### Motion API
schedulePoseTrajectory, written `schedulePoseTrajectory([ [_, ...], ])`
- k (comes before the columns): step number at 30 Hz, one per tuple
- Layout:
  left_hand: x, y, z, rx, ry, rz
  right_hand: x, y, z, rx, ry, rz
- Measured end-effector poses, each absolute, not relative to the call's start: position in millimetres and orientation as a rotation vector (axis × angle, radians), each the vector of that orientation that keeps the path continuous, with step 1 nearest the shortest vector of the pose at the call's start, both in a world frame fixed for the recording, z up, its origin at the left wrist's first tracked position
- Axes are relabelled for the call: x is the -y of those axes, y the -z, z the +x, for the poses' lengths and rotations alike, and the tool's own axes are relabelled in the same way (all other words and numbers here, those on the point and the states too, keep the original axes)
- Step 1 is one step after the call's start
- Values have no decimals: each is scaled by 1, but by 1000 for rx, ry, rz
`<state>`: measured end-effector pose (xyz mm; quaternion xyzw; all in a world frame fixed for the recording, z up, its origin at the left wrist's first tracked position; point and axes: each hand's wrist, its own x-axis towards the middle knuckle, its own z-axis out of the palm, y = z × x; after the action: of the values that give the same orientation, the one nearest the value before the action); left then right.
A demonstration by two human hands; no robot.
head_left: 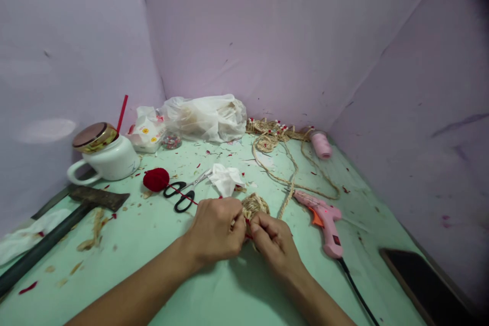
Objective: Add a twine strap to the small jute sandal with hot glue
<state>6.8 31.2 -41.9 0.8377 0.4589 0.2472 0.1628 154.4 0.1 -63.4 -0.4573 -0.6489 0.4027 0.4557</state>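
Note:
My left hand [219, 228] and my right hand [275, 241] meet at the front middle of the green table, both with fingers closed. Between them is a coiled piece of tan braided rope [255, 205], its lower part hidden by my fingers. Red yarn runs from a red yarn ball [156, 179] across the black-handled scissors [185, 192] to my left hand. A short bit of that yarn shows between the two hands, pinched by my right fingertips. The left fingers curl against the rope coil's near side.
A pink glue gun [321, 221] with a black cord lies right, near a dark phone-like slab [424, 285]. At left are a hammer [49, 234] and a white mug [114, 158]. Behind sit crumpled tissue [226, 179], a plastic bag [210, 118], pink thread spool [321, 144] and rope coils [266, 141].

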Motion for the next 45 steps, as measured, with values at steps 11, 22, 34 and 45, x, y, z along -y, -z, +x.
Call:
schedulePoseTrajectory([
  [11,-37,33,2,-1025,-867,2021,-4,57,154,1523,-987,-1161],
  [22,-81,20,-55,-2084,-270,2197,-3,55,150,1297,-1166,-1155],
  [34,-79,26,-55,-2220,84,2114,7,63,135,1487,-1398,-1148],
  [45,-102,34,-69,-2140,-772,1531,3,70,140,1370,-1486,-1099],
])
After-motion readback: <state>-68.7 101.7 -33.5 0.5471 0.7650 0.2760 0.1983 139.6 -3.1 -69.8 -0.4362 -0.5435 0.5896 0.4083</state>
